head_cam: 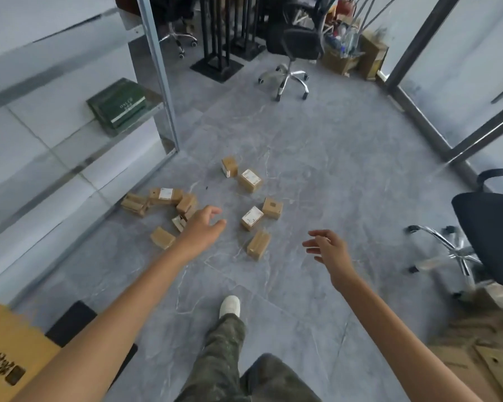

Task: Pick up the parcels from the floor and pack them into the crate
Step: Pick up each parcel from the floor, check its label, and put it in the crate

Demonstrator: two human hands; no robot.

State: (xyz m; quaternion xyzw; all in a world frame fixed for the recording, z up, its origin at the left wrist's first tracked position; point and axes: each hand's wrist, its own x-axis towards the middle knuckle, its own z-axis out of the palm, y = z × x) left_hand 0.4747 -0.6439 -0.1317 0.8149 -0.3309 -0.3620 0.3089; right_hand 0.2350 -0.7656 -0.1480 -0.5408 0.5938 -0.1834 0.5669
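Several small brown cardboard parcels lie scattered on the grey tiled floor [317,175]. One cluster [163,200] sits by the glass partition; others lie loose, such as a white-labelled parcel [252,218] and a plain one [258,245]. My left hand [204,224] is stretched out above the floor between the cluster and the labelled parcel, fingers relaxed, holding nothing. My right hand [328,250] hovers to the right of the plain parcel, fingers spread and empty. A yellow-brown box corner [9,352] shows at the lower left; I cannot tell whether it is the crate.
A glass partition with a metal frame [160,82] stands left, a green box [119,104] behind it. Office chairs stand at the back [292,53] and right [488,236]. Flattened cardboard [476,352] lies at lower right. My foot in a white shoe [230,306] steps forward.
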